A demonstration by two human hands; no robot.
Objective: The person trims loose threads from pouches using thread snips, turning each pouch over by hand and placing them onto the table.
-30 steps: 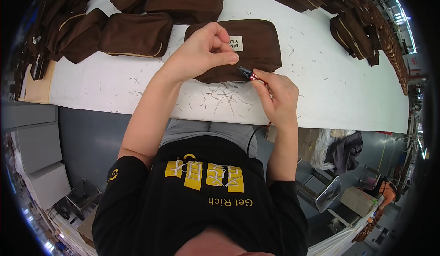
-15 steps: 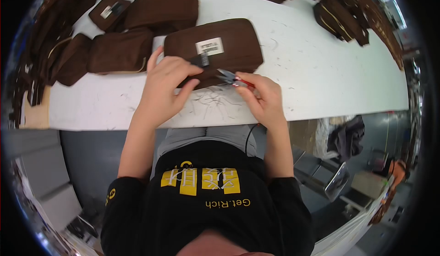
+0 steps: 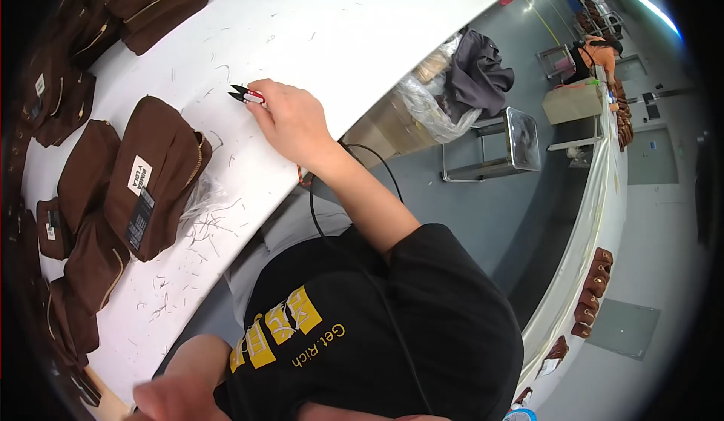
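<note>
My right hand [image 3: 292, 119] is closed around a pair of red-handled thread snips [image 3: 250, 95], held over the white table with the dark blades pointing left. Blurred at the lower left edge, my left hand [image 3: 162, 397] is raised close to the camera; its fingers cannot be made out. The brown zippered pouch [image 3: 170, 145] lies on the table apart from both hands. It carries a white label [image 3: 140, 175] and a dark hang tag [image 3: 140, 219].
More brown pouches [image 3: 94, 259] crowd the table's left side. Thread scraps [image 3: 207, 232] litter the white table [image 3: 317, 51]. Beyond its edge stand a box with plastic and dark cloth [image 3: 479, 74] and a metal stool [image 3: 520, 142]. A person in orange [image 3: 599, 55] is farther off.
The view has swung to the right. My left hand has left the pouch and come up near the camera. My right hand, still holding the snips, has moved away from the pouch.
</note>
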